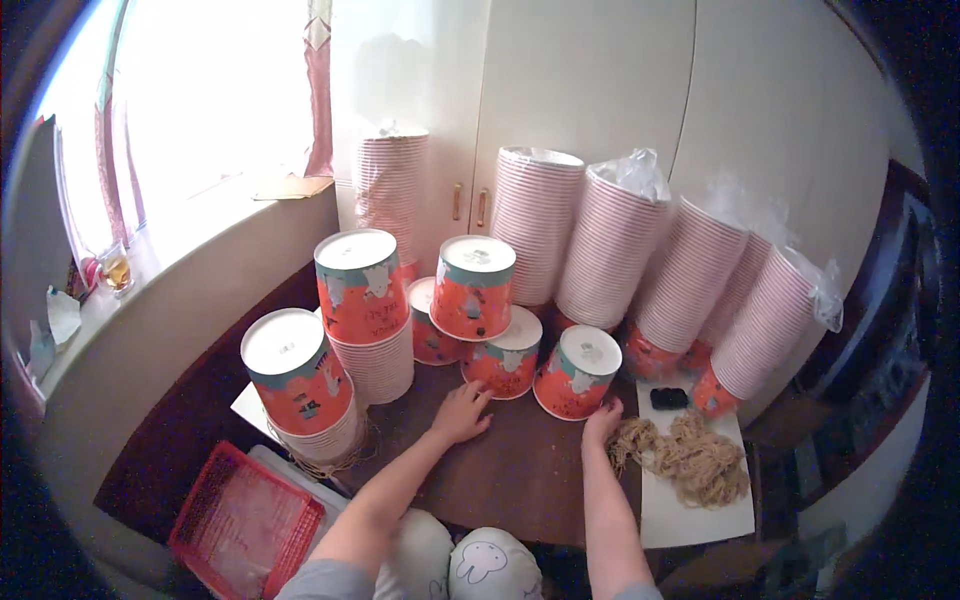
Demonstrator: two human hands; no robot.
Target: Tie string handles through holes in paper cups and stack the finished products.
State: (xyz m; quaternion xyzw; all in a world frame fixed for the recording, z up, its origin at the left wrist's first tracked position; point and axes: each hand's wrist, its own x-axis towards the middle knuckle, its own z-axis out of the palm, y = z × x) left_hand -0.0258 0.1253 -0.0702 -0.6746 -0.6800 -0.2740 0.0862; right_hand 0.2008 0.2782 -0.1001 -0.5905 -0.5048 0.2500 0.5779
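Observation:
Several red and teal paper buckets with white bases stand upside down on the brown table. My left hand (465, 412) rests at the lower edge of the middle bucket (512, 370), fingers stretched out and apart, holding nothing. At the right bucket (570, 388), my right hand (601, 421) is closed against the lower right rim, its fingers partly hidden. Another upside-down bucket (470, 300) sits raised on the buckets behind my left hand. To the left, a bucket (362, 295) tops a nested stack, and a nearer bucket (300, 385) tops another.
Tall nested stacks of buckets (535, 225) line the back, some with clear plastic on top. Right of my right hand, tangled tan twine (700, 460) and a small black object (668, 399) lie on a white board (715, 525). A red basket (235, 530) stands lower left.

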